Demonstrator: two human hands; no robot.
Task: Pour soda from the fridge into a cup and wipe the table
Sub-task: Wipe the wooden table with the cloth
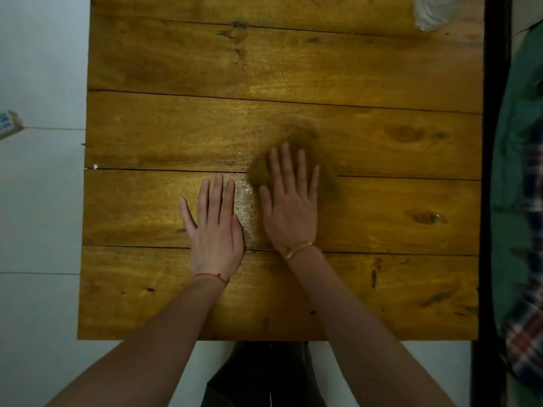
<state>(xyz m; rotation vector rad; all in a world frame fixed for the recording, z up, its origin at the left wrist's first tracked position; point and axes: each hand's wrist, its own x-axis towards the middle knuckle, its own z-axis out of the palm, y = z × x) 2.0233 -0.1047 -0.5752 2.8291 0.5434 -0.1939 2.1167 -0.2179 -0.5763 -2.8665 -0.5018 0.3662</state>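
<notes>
Head view, one frame: one wooden plank desk [367, 71], seen from above, taken here as the landmark. Task stage, by judgement: the wiping is in hand; no soda bottle, cup or fridge is in view, so whether the pouring is done cannot be told. One brownish cloth [320, 168], blurred, lies near the middle of the desk. One right hand [289, 207] lies flat on the cloth, fingers straight and spread, pressing rather than clutching; its grip is fully open and closes round nothing. One left hand [216, 230] rests flat on the bare desk just beside the right hand, toward the desk's left edge, fingers straight, holding nothing. One patch of wet sheen [246, 201] shows on the desk between the two hands; it appears not yet wiped, so strokes remain. One pale crumpled item [435, 10], possibly plastic, sits at the desk's far right corner. Count: two hands, one cloth, one desk.
</notes>
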